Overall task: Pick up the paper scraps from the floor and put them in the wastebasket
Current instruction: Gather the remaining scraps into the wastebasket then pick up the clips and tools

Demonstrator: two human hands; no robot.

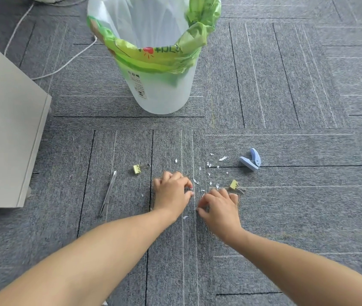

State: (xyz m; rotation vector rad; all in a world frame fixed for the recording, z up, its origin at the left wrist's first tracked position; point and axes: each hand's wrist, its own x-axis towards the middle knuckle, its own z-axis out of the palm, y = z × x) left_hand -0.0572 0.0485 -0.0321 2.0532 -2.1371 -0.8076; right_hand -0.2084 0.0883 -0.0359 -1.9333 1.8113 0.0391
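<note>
Reaching down to the grey carpet floor (286,217) with both bare forearms. Pinching a white fleck between thumb and forefinger of the left hand (171,192), with the other fingers curled onto the carpet. Curling the fingers of the right hand (221,206) as well, thumb and forefinger tips drawn close over a white speck. Possibly pinching it, though too small to tell. Hands just beside each other, not touching.

Paper scraps (222,158) scattered on the floor, mostly at 12 to 1 o'clock from the right hand, with a few between the two hands and one at 5 o'clock from the left hand, near the wrist. Wastebasket (160,93) upright at 12 o'clock from the hands and well apart from them, translucent white, with a green plastic bag (197,34) folded over its rim.

Gold binder clip (137,169) at 11 o'clock from the left hand. Second binder clip (234,185) at 1 o'clock from the right hand, just beside the knuckles. Blue hole punch (251,161) farther out along the same line. Slim metal tweezers (109,193) at 9 o'clock from the left hand. Pale cabinet (5,129) at the 9 o'clock edge, white cable (65,62) at 11 o'clock.
</note>
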